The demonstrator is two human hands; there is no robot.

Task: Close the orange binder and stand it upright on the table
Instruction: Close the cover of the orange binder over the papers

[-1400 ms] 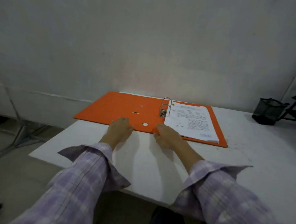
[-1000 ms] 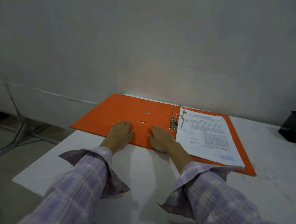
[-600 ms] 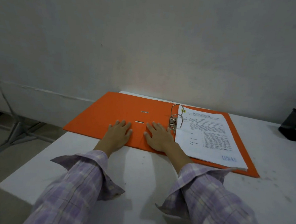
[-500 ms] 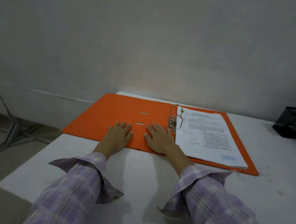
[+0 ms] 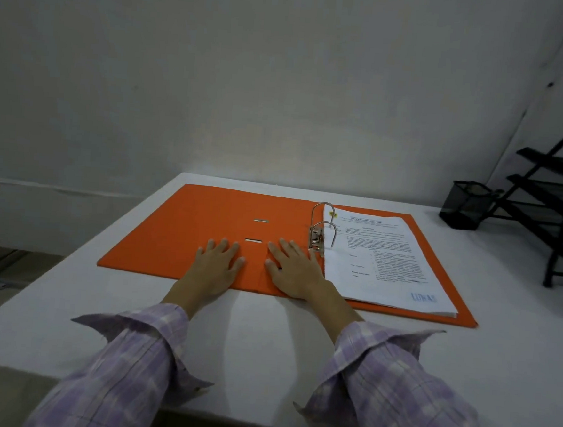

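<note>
Fingers (image 5: 223, 247) of left hand (image 5: 214, 268) and right hand (image 5: 294, 271) spread flat, gripping nothing, on open orange binder (image 5: 185, 236) lying on white surface (image 5: 264, 339); paper stack (image 5: 383, 260) on its rings (image 5: 322, 223); mesh pen cup (image 5: 465, 209) far right.

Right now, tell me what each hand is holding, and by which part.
Nothing is held. The left hand and right hand lie flat, palms down, fingers spread, on the open orange binder, near its front edge, left of the ring mechanism.
</note>
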